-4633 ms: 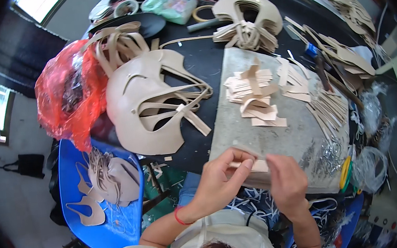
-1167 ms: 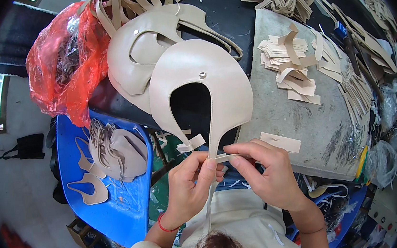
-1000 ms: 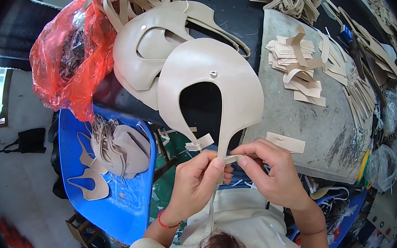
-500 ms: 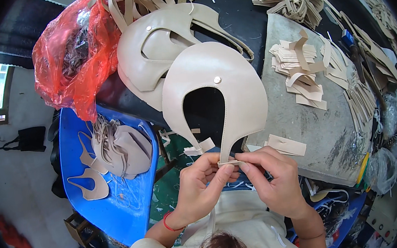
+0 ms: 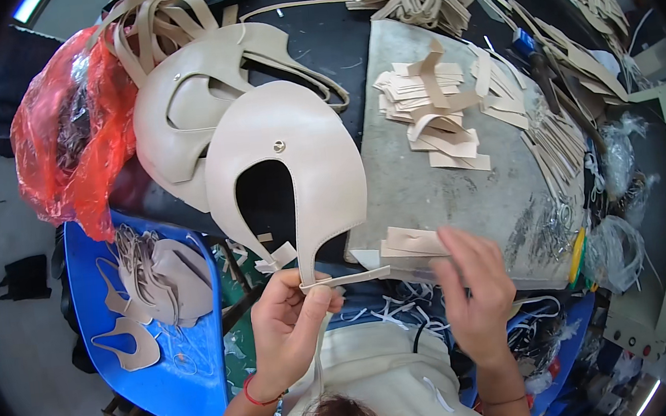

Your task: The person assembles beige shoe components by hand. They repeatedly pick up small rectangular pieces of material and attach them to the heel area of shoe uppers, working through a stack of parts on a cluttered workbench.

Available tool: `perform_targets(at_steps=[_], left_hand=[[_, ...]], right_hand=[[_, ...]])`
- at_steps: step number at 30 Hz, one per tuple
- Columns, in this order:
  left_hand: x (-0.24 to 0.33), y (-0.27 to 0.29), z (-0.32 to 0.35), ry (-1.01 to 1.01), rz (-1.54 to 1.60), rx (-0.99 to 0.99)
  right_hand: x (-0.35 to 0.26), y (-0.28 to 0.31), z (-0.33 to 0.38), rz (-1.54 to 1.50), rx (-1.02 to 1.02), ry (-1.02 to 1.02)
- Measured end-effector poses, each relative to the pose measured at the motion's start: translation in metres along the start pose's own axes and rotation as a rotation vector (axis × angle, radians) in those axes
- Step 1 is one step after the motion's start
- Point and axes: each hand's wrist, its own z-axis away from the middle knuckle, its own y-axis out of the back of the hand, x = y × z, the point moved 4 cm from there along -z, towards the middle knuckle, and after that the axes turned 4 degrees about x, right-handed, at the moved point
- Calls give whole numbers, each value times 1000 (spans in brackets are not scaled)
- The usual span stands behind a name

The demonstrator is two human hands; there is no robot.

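A beige leather bag panel (image 5: 320,157), horseshoe-shaped with a metal snap near its middle, lies partly on the dark table. My left hand (image 5: 288,308) pinches the panel's narrow right leg at its lower end. A thin beige strip (image 5: 360,276) crosses that end under my thumb and sticks out to the right. The other leg ends in a small folded tab (image 5: 278,257). My right hand (image 5: 479,290) is apart from the panel, its fingers stretched out. Its fingertips reach the right end of a few flat beige strips (image 5: 410,241) on the slab's near edge; contact cannot be made out.
Another beige panel (image 5: 163,148) lies behind at left, beside a red plastic bag (image 5: 44,163). A blue tub (image 5: 179,395) with leather pieces stands at lower left. The grey slab (image 5: 396,194) carries a pile of strips (image 5: 418,95). Tools (image 5: 545,79) and clear plastic (image 5: 617,249) lie farther right.
My right hand has let go of the panel's leg end and moved right to the strips on the slab. The thin strip now juts out from my left hand. The whole view has shifted.
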Motion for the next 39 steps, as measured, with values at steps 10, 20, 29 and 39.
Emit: perform_targets(at_steps=[10, 20, 29, 39], left_hand=[[5, -41, -7, -25, -179, -96], [2, -82, -15, -162, -470, -165], [-1, -82, -18, -142, -481, -154], [-10, -88, -21, -192, -618, -105]], right_hand=[[32, 9, 5, -355, 60, -146], [61, 13, 16, -680, -111, -547], [63, 8, 11, -582, -93, -567], [52, 7, 6, -342, -89, -493]])
